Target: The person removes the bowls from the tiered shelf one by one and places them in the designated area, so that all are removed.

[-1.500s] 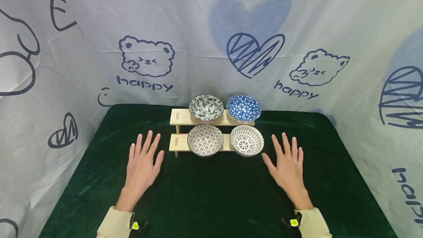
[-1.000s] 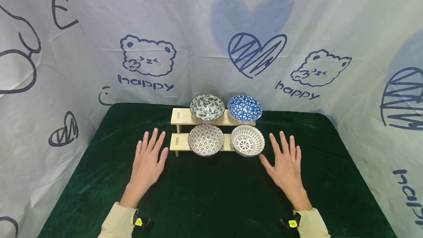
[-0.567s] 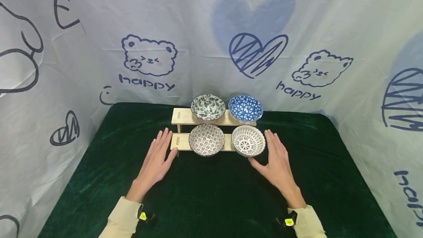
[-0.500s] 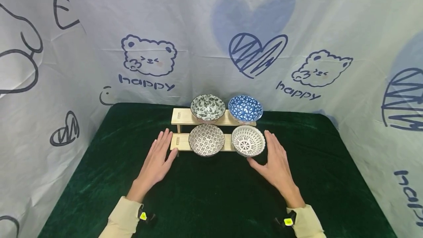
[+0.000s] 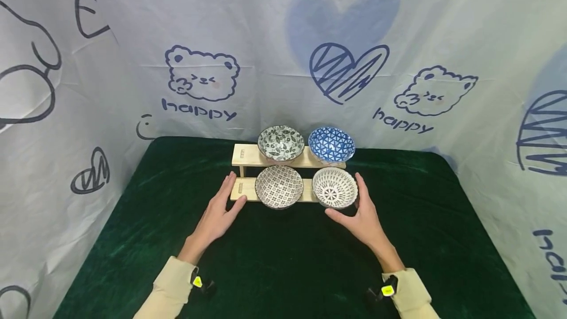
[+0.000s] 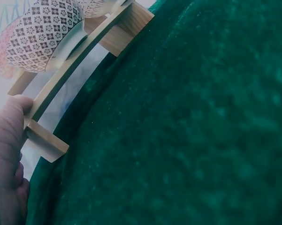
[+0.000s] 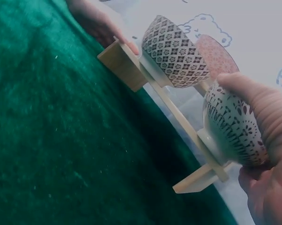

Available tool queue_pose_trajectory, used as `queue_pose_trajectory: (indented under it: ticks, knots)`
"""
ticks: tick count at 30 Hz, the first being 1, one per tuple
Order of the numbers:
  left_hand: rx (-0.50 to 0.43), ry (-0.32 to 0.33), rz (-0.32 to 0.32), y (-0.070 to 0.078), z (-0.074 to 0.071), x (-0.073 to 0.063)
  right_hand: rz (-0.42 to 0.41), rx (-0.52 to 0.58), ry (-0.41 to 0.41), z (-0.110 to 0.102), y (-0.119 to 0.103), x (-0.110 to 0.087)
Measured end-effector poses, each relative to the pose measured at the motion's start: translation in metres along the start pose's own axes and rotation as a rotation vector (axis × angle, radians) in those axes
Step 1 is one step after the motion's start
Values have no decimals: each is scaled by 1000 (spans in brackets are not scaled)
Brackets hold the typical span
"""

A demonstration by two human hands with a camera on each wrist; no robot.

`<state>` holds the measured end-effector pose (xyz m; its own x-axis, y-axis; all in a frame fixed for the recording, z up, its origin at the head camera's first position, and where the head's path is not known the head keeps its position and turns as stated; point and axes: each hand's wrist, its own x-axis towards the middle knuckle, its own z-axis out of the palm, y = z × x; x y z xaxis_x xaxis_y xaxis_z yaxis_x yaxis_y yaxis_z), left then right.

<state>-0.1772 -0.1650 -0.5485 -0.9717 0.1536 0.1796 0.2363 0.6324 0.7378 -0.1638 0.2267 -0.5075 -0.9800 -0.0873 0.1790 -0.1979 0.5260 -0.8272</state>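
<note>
My right hand (image 5: 365,220) grips the white bowl with dark dashes (image 5: 335,188), thumb at its near side and fingers round its right side. That bowl stands on the right of the lower step of a two-tier wooden stand (image 5: 244,189). My left hand (image 5: 218,216) holds the left end of that lower step; in the left wrist view the thumb (image 6: 19,102) lies against the plank's end. Left of the white bowl, on the same step, is a brown-patterned bowl (image 5: 279,187). My right fingertips are partly hidden behind the white bowl.
On the upper step stand a green leaf-patterned bowl (image 5: 281,143) and a blue triangle-patterned bowl (image 5: 331,144). Dark green cloth (image 5: 283,265) covers the table. A pale printed curtain (image 5: 274,28) hangs behind and at both sides.
Both hands have come inward from beside the stand. My left hand has reached the lower step's left end, and the right has closed round the white bowl. The bowls stay in place.
</note>
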Motion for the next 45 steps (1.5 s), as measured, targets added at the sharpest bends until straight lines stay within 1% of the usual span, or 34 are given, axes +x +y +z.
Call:
queue_pose_trajectory:
  ticks: [4, 7, 9, 11, 15, 21, 26, 31, 34, 41, 45]
  knots:
    - [-74, 40, 20, -3, 3, 4, 19, 120, -23, 3, 2, 5]
    - [-134, 62, 18, -6, 4, 4, 40, 197, -35, 5, 3, 7]
    - [-175, 82, 13, -8, 6, 3, 48, 235, -34, 6, 2, 9]
    - [-197, 98, 13, -9, 7, 3, 54, 249, -28, 6, 2, 10]
    - [-235, 127, 29, -11, 11, 2, 49, 233, -2, 7, 4, 11]
    - [-273, 115, -4, -9, 14, -3, 57, 206, -8, 4, 7, 10]
    - [-265, 137, -6, -12, 12, -3, 54, 189, -14, 6, 4, 12]
    - [-263, 123, 0, -11, 11, 1, 48, 173, 22, 5, 4, 13]
    - [-266, 128, 0, -10, 12, 1, 44, 174, 25, 4, 5, 12]
    - [-242, 147, 21, -11, 11, 2, 42, 224, 13, 2, 4, 12]
    - [-241, 147, 18, -10, 12, 2, 48, 222, 3, 0, 2, 12]
